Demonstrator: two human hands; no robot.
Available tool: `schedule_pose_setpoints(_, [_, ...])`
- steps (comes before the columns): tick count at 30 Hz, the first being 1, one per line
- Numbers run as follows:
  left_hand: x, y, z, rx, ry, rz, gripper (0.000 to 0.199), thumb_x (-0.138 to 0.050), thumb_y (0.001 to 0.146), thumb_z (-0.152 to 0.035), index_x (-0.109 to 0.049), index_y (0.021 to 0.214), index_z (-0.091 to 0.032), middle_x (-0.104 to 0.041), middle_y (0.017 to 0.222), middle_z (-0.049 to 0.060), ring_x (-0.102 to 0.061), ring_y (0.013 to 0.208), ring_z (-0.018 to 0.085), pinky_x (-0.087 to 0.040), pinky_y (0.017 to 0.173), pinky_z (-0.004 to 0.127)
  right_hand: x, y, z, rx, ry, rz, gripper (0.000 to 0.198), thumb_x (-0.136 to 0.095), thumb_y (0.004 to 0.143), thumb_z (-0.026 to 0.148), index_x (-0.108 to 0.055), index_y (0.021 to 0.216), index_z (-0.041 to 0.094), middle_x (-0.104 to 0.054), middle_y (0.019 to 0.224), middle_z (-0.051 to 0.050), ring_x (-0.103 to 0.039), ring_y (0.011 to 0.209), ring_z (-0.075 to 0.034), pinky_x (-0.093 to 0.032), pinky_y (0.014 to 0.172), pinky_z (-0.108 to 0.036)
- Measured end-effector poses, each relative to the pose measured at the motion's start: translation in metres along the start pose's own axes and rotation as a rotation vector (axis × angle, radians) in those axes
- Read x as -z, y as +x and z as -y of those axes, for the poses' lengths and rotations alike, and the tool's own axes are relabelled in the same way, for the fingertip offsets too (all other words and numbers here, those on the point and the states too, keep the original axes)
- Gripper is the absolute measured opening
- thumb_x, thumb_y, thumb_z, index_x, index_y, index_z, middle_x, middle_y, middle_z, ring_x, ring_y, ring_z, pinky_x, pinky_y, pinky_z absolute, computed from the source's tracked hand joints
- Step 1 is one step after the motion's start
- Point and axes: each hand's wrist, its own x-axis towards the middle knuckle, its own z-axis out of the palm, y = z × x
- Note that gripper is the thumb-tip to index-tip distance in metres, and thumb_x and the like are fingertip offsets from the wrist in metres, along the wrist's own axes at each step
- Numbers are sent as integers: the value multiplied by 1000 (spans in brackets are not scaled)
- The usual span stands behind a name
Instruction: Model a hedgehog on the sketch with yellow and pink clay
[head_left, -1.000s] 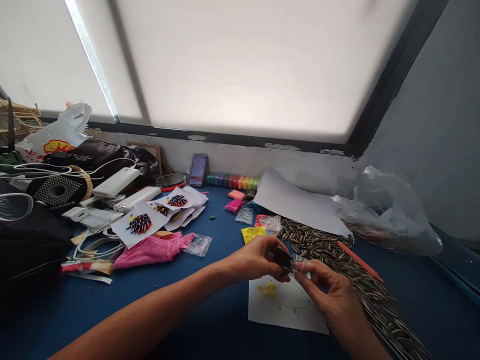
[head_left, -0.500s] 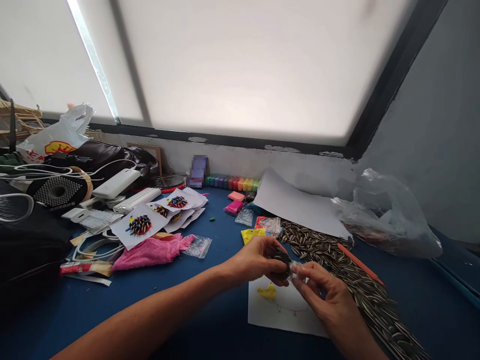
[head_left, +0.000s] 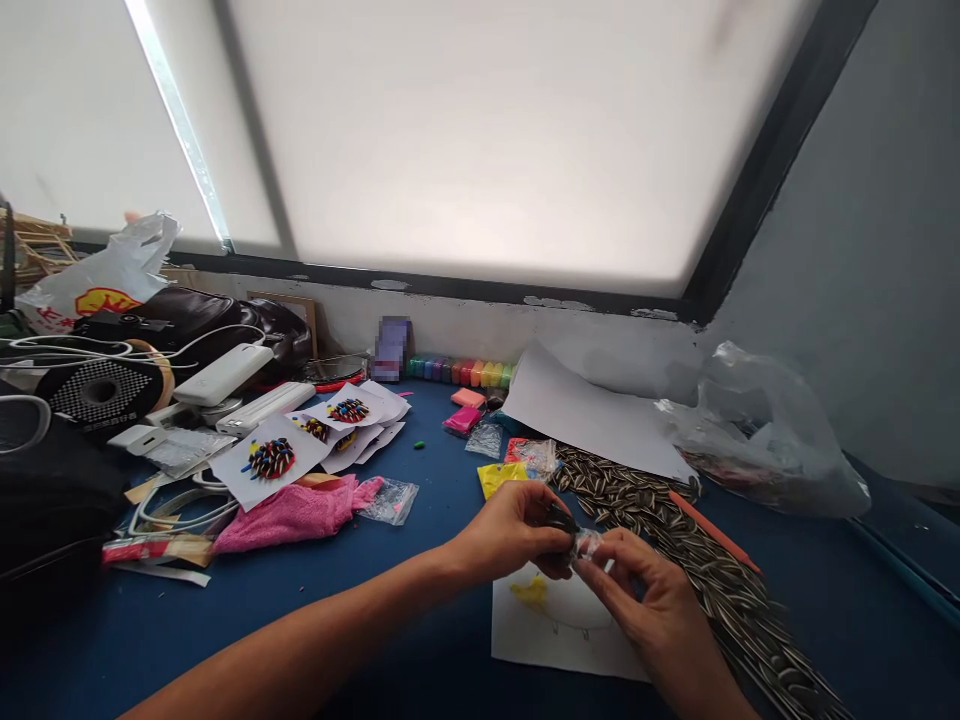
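Observation:
My left hand [head_left: 517, 530] pinches a small packet with something black in it, seemingly modelling clay [head_left: 561, 520]. The fingertips of my right hand [head_left: 641, 585] close on the packet's clear plastic end [head_left: 586, 545]. Both hands are over a white sheet of paper [head_left: 525, 645], which bears a pencil outline and a yellow clay shape [head_left: 531, 593]. Just beyond my left hand lies a yellow packet [head_left: 501, 478]. A long heap of striped sunflower seeds [head_left: 720, 570] runs beside my right hand, with an orange pen-like stick [head_left: 716, 530] on it.
Finished seed-and-clay pictures [head_left: 270, 460] lie left, by a pink cloth [head_left: 300, 515] and an empty clear packet [head_left: 395, 500]. Coloured clay blocks [head_left: 465, 372] line the wall. A plastic bag [head_left: 780, 450] sits right, beside blank paper [head_left: 592, 415]. Power banks [head_left: 225, 373] and cables crowd the left.
The view has shifted slightly. Both hands keep their hold on the packet, with only small finger movements at its plastic end.

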Motion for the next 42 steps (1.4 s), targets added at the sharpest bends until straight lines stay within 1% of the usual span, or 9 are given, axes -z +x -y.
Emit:
schedule_pose_setpoints(3, [0, -3, -5, 25, 62, 59, 35, -80, 64, -27, -55, 84, -12, -64, 59, 0, -63, 48, 13, -52, 51, 24, 1, 0, 6, -1, 10, 4, 25, -66, 80, 46, -69, 68, 24, -59, 70, 0, -44, 54, -13, -39, 50, -25])
schedule_pose_setpoints(7, [2, -3, -7, 22, 37, 104, 44, -82, 63, -35, -54, 88, -13, -65, 64, 1, -66, 52, 15, -56, 58, 29, 2, 2, 10, -7, 56, -21, 26, -67, 77, 47, -67, 65, 24, -59, 70, 0, -46, 55, -13, -43, 53, -25])
schedule_pose_setpoints(12, [7, 1, -7, 23, 7, 119, 52, -85, 59, -42, -55, 90, -11, -65, 67, 2, -67, 54, 16, -56, 59, 29, -1, 6, 7, -47, 169, -37, 27, -68, 76, 49, -69, 69, 23, -63, 72, -2, -58, 66, -17, -50, 61, -27])
schedule_pose_setpoints(17, [12, 2, -9, 18, -23, 41, 59, -86, 56, -40, -51, 93, -12, -65, 66, 2, -68, 54, 16, -55, 56, 26, 2, 9, 7, -111, 275, -96, 31, -75, 67, 53, -69, 67, 23, -65, 77, -3, -62, 71, -19, -53, 63, -26])
schedule_pose_setpoints(22, [19, 1, -16, 6, 12, -14, 51, -83, 61, -35, -51, 94, -13, -64, 63, 1, -68, 53, 17, -55, 53, 26, 10, 11, 7, -220, 345, -180, 35, -81, 58, 56, -74, 67, 23, -70, 91, -7, -64, 86, -23, -54, 74, -29])
schedule_pose_setpoints(26, [25, 2, -20, 11, 17, -56, 40, -75, 67, -25, -51, 97, -13, -64, 66, 0, -67, 53, 16, -52, 51, 23, 11, 10, 5, -341, 419, -202, 42, -82, 55, 59, -78, 78, 23, -71, 78, -5, -63, 72, -19, -54, 68, -30])
schedule_pose_setpoints(31, [29, 5, -20, 34, 14, -88, 37, -69, 69, -18, -51, 100, -14, -62, 67, -2, -66, 53, 14, -50, 48, 20, 11, 10, 11, -444, 527, -172, 46, -85, 48, 60, -78, 75, 23, -65, 63, -1, -60, 62, -15, -52, 62, -25])
schedule_pose_setpoints(36, [26, 4, -14, 15, -7, -31, 54, -80, 63, -22, -51, 107, -13, -63, 65, -2, -67, 56, 14, -53, 55, 22, 12, 9, 16, -488, 605, -142, 47, -85, 49, 60, -78, 75, 22, -66, 60, -2, -58, 60, -13, -51, 59, -23])
schedule_pose_setpoints(42, [28, 7, -7, -17, 8, -40, 63, -88, 55, -34, -52, 101, -13, -62, 55, -1, -63, 48, 15, -50, 47, 22, 13, 9, 10, -495, 676, -153, 43, -84, 54, 59, -74, 76, 24, -72, 75, -3, -62, 62, -14, -53, 60, -25])
